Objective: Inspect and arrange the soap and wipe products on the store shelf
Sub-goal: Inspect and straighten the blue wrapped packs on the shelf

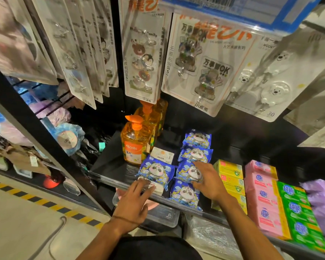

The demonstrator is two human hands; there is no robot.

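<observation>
On the left of the black shelf [109, 162] stand orange pump bottles of hand soap [134, 145], one behind another toward the far side. Just right of the nearest bottle lies a small white box [162, 154]. Nearer than the box, a blue panda wipe pack [156, 170] sits tilted, overlapping a flat white packet [159, 190] at the shelf's near edge. The left hand [133, 201] rests on that packet with its fingers straight and spread, gripping nothing. Right of it a column of four more panda packs [196, 138] runs from far to near. The right hand [207, 182] is over the third pack [186, 172], index finger at its far edge and thumb at its near edge, curled round it. Further right, yellow soap boxes [231, 177], pink soap boxes [261, 196] and green soap boxes [296, 212] are lined up side by side, with purple packs [321, 199] at the far right. Carded adhesive hooks [197, 68] hang above the shelf.
</observation>
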